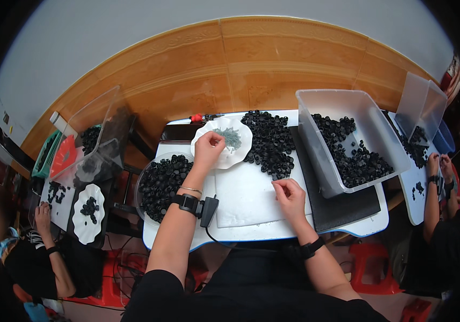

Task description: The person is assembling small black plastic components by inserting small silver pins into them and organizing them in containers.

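My left hand [208, 150] is over the near left part of a white scalloped plate [244, 153]. Its fingers are drawn together in a pinch beside a heap of small grey-green pieces [231, 137] on the plate; whatever they hold is too small to make out. Above the white sheet [248, 201], my right hand [291, 199] has thumb and forefinger pressed together, just below a spread of small black round caps [270, 142]. Anything between those fingertips is also too small to name.
Black caps fill a round clear bowl [163, 188] at left. A large translucent bin [359, 99] with more caps stands on a dark mat [342, 212] at right. Beyond the plate lies a red-handled tool [196, 117]. Other people's hands [42, 217] work at side tables.
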Tool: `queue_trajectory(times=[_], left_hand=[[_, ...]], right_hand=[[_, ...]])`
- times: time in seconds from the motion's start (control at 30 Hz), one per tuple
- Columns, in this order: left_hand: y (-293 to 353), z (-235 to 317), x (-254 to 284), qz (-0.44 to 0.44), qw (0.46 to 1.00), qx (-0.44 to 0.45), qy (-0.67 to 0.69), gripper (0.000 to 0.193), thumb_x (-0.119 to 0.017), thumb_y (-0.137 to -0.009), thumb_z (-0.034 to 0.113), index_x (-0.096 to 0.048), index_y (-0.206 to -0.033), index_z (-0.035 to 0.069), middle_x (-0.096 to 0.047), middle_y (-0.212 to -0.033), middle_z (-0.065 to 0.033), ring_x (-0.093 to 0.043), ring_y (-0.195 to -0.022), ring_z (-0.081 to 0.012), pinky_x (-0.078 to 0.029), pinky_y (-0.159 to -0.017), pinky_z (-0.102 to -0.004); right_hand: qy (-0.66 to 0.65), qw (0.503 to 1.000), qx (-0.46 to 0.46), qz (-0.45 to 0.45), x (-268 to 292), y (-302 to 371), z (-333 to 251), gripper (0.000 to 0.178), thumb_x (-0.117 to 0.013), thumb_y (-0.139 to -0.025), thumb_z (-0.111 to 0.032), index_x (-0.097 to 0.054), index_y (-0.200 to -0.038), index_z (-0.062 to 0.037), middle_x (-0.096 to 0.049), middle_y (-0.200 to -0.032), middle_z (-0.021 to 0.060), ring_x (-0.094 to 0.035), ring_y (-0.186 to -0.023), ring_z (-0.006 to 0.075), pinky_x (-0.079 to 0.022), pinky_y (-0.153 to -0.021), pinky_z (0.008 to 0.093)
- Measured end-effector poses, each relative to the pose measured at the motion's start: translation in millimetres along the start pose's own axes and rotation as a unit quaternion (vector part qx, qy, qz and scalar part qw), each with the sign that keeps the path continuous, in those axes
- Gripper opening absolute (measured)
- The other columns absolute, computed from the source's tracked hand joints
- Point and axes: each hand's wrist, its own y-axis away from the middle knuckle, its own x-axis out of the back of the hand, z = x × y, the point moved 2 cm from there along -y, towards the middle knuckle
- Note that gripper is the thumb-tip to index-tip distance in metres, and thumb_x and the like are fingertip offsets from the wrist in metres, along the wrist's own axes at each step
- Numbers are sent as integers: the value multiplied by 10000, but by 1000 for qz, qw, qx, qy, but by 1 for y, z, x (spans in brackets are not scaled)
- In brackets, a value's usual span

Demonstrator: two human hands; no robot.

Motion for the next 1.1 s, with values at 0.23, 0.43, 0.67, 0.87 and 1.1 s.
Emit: queue_trajectory(times=[0.23, 0.43, 0.67, 0.87, 1.1], left_hand=[[3, -14, 15, 49, 998, 34, 20, 107, -661, -732, 107, -629, -770, 12, -633, -714, -45, -533, -561, -84, -443, -555, -219], [24, 27, 17, 86, 950, 99, 283, 130, -596, -822, 47, -606, -940, -5, -639, -786, -48, -517, -603, -51, -421, -535, -171], [111, 45, -16, -15, 884, 209, 418, 149, -594, -846, 36, -598, -984, -18, -644, -872, -87, -588, -694, -95, -498, -632, -184], [141, 30, -29, -19, 866, 239, 439, 129, -585, -852, 35, -576, -966, -24, -632, -862, -103, -629, -739, -146, -529, -686, -213], [148, 22, -30, -1, 875, 195, 444, 119, -602, -839, 38, -576, -938, -23, -626, -840, -91, -622, -726, -129, -512, -647, -208]], right_hand=[[2, 1000, -13, -7, 0, -1, 0, 71, -611, -820, -53, -644, -833, 9, -584, -742, 46, -557, -556, 76, -436, -506, 195], [62, 997, 41, -16, -3, -19, -4, 87, -603, -800, -29, -646, -875, -32, -601, -802, 69, -585, -639, 136, -458, -580, 228], [361, 903, 192, -129, -29, -66, -14, 89, -599, -709, -30, -616, -785, -71, -581, -814, 100, -586, -816, 266, -496, -671, 372], [476, 832, 214, -186, -44, -71, -14, 68, -557, -706, -43, -599, -756, -62, -571, -799, 95, -596, -807, 249, -509, -675, 354], [489, 806, 256, -212, -45, -68, -16, 64, -567, -698, -45, -599, -752, -52, -571, -790, 85, -598, -773, 244, -511, -671, 340]])
